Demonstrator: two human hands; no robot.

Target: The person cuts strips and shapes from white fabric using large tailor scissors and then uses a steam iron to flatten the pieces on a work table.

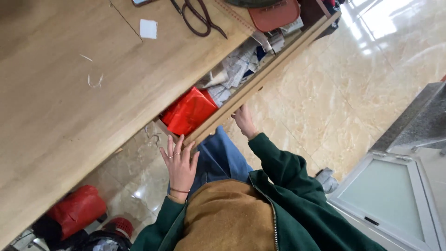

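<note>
- Under the table (69, 116) edge, we see a wooden drawer (260, 79) pulled out, its front rail running diagonally across the view.
- Our left hand (179, 165) is spread, fingers apart and palm flat, with the fingertips at the near corner of the drawer front.
- Our right hand (243, 120) rests against the outer face of the drawer front, farther along the rail; we cannot tell whether its fingers curl round the wood.
- Inside the drawer, a red bag (189, 111) lies at the near end, just beside the left hand, with crumpled papers (239, 65) farther along.
- On the tabletop, scissors (197, 17) lie near a white square (148, 29) of paper.
- Below, the tiled floor (334, 93) shines, and another red bag (76, 209) sits under the table.
</note>
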